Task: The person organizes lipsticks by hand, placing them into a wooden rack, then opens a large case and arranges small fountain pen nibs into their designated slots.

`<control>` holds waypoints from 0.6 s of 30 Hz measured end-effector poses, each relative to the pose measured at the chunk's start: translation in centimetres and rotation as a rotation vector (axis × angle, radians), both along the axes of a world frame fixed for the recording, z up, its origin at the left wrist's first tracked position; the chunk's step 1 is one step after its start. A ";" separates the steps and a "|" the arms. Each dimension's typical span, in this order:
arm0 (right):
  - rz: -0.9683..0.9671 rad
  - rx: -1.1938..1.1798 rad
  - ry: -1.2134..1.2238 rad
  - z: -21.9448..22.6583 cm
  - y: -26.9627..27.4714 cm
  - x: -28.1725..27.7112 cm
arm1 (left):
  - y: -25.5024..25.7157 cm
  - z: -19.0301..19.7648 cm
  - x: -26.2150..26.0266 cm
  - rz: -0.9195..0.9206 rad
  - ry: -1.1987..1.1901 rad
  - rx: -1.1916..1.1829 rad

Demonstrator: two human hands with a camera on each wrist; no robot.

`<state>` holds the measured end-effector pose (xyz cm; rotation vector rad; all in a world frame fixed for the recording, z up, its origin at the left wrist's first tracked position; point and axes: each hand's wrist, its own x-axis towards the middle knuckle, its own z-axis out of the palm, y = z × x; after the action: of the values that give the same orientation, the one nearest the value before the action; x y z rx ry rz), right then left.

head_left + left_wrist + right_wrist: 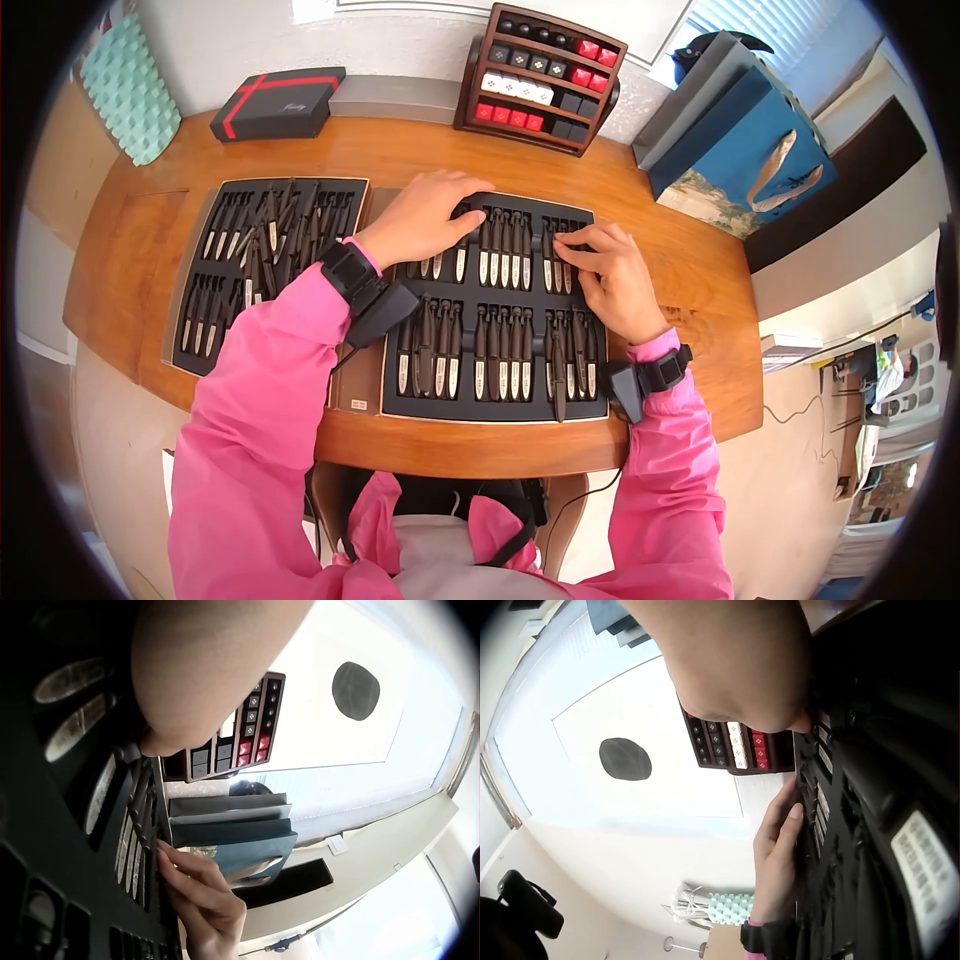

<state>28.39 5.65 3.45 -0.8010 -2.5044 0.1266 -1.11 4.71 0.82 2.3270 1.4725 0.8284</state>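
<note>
In the head view, a black compartment tray (500, 296) holds rows of slim dark pieces (503, 340) with pale labelled ends. My left hand (425, 217) rests over its upper left part, with the thumb reaching toward the upper middle row. At the upper right compartment, the fingertips of my right hand (612, 277) touch the tops of the pieces, the fingers slightly bent. One piece (559, 375) lies crooked, its end past the lower right row. The left wrist view shows my right hand (206, 900) at the tray's edge. My left hand (776, 862) shows in the right wrist view.
To the left, a second tray (180, 330) holds similar pieces, several piled crosswise. Behind stand a black box with red ribbon (280, 105) and a wooden rack (480, 75) of small blocks. A blue paper bag (730, 150) is at back right, a mint textured object (130, 90) at back left.
</note>
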 end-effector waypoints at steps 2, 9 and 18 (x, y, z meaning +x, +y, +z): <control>-0.005 -0.028 0.036 -0.7 0.4 0.3 | -0.1 0.0 0.0 0.001 0.001 0.015; 0.028 -0.166 0.353 -0.4 0.3 0.5 | 0.1 -0.3 -0.2 -0.007 -0.034 0.027; -0.069 -0.617 -0.171 3.8 -2.6 1.9 | -0.1 0.2 0.0 -0.004 -0.037 -0.032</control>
<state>30.29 3.01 7.29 -1.1734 -2.6128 0.8710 -1.15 4.62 1.06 2.2788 1.4546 0.8361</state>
